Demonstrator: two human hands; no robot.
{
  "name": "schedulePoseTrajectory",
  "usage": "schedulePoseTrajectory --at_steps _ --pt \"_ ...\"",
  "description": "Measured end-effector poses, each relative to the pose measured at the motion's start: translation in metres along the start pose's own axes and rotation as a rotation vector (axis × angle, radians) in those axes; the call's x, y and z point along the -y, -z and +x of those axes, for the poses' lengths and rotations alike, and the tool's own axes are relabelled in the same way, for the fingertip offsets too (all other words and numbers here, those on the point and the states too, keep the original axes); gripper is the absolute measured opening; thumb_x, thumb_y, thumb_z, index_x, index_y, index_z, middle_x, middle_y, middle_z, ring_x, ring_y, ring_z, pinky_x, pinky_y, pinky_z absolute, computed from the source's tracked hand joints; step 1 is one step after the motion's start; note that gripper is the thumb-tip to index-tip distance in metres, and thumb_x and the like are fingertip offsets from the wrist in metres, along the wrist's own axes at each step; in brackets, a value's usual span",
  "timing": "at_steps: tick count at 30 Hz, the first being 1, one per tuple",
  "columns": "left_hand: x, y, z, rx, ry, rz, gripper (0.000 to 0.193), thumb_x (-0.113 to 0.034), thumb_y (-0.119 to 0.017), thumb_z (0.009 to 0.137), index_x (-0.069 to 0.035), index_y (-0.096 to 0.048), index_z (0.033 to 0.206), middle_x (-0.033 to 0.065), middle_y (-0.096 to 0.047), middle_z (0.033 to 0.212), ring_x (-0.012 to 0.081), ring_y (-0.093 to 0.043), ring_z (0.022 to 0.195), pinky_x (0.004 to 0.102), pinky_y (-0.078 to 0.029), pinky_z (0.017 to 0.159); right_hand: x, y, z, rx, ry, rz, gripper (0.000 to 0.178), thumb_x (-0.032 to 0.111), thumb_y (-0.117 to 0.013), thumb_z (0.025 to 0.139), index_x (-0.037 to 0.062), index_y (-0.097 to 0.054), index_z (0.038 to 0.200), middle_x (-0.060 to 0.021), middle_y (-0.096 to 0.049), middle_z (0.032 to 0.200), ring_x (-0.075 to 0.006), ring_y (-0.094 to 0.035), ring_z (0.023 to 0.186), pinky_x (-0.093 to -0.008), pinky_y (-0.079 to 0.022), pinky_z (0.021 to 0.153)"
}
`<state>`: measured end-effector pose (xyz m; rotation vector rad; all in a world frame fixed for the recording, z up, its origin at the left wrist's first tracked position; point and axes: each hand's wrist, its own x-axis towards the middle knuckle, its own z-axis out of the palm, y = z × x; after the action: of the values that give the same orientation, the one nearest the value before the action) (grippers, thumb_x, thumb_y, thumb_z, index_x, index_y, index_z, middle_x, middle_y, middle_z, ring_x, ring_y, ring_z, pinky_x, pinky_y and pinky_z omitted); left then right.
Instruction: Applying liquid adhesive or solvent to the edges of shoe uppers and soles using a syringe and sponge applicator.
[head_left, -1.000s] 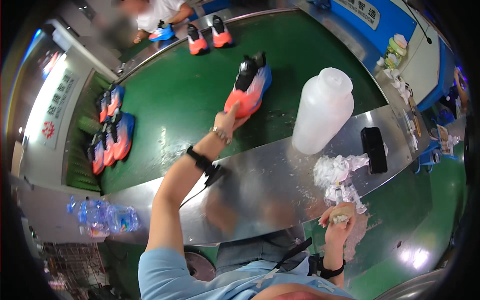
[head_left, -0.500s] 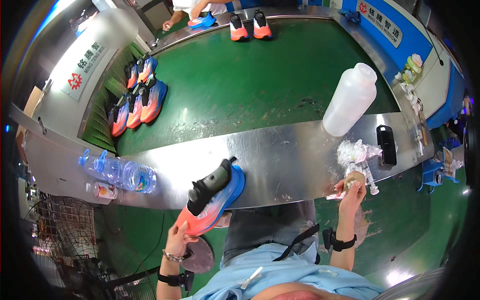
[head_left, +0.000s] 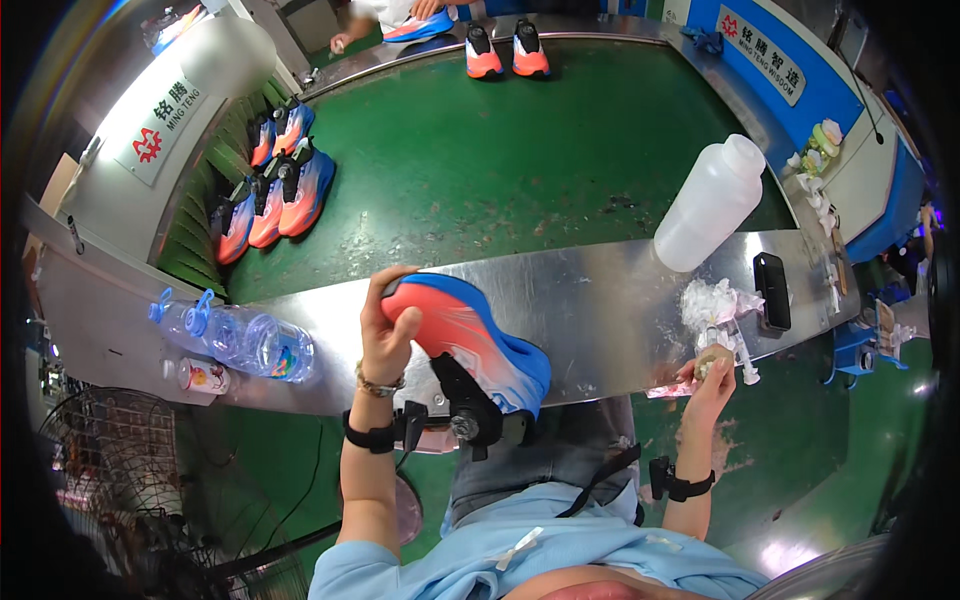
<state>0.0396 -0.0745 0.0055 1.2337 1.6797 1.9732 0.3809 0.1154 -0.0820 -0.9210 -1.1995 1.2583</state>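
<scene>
A running shoe, coral fading through white to blue, is tilted on its side above the near metal ledge. Its toe is in the grip of my left hand, the thumb on the upper and the fingers round the sole. The black collar and a round dark dial face down toward my lap. Over the ledge's front edge on the right, my right hand pinches a small pale crumpled wad. Close to that hand lie a syringe-like clear tube and crumpled white tissue.
A white plastic bottle and a black box-shaped device stand on the metal ledge at right. Large clear water bottles lie at left. Several similar shoes line the green belt. Across it, a person handles another shoe.
My left hand has raised the shoe from the ledge's front edge and turned it over, so the toe now points up-left and the collar downward. My right hand has barely moved.
</scene>
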Motion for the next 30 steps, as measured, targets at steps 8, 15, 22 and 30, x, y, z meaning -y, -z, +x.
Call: schedulePoseTrajectory --at_steps 8,15,22,30 --pt "-0.016 -0.033 0.029 0.149 -0.193 0.131 0.036 -0.017 -0.06 0.075 0.002 -0.05 0.104 0.0084 -0.053 0.089 0.0154 -0.05 0.08 0.026 -0.04 0.074 0.003 -0.004 0.002 -0.016 0.018 0.02 0.031 0.031 -0.042 0.089 0.0005 -0.047 0.093 -0.0099 -0.053 0.057 -0.0137 -0.05 0.048 -0.0227 -0.035 0.045" --pt "-0.012 -0.035 0.034 0.154 -0.202 0.136 0.036 -0.018 -0.059 0.075 0.002 -0.05 0.104 0.0084 -0.054 0.087 0.0153 -0.051 0.078 0.0258 -0.041 0.073 0.002 -0.006 0.001 0.005 -0.007 -0.018 0.033 0.034 -0.042 0.089 0.0012 -0.048 0.088 -0.0087 -0.052 0.056 -0.013 -0.049 0.048 -0.0231 -0.035 0.045" --pt "-0.007 -0.035 0.037 0.158 -0.223 0.142 0.036 -0.019 -0.059 0.075 0.002 -0.051 0.103 0.0089 -0.054 0.088 0.0153 -0.052 0.078 0.0253 -0.041 0.072 0.001 -0.008 0.0 -0.042 0.019 -0.003 0.034 0.034 -0.041 0.089 0.0009 -0.048 0.089 -0.0086 -0.053 0.057 -0.0131 -0.048 0.048 -0.0235 -0.035 0.046" --pt "-0.002 -0.038 0.042 0.179 -0.223 0.107 0.038 -0.021 -0.06 0.075 0.003 -0.051 0.102 0.0095 -0.055 0.085 0.0162 -0.053 0.075 0.0255 -0.042 0.069 0.01 -0.02 -0.001 -0.026 -0.03 -0.027 0.037 0.036 -0.04 0.09 -0.0001 -0.047 0.093 -0.0076 -0.051 0.057 -0.013 -0.047 0.048 -0.0237 -0.035 0.046"
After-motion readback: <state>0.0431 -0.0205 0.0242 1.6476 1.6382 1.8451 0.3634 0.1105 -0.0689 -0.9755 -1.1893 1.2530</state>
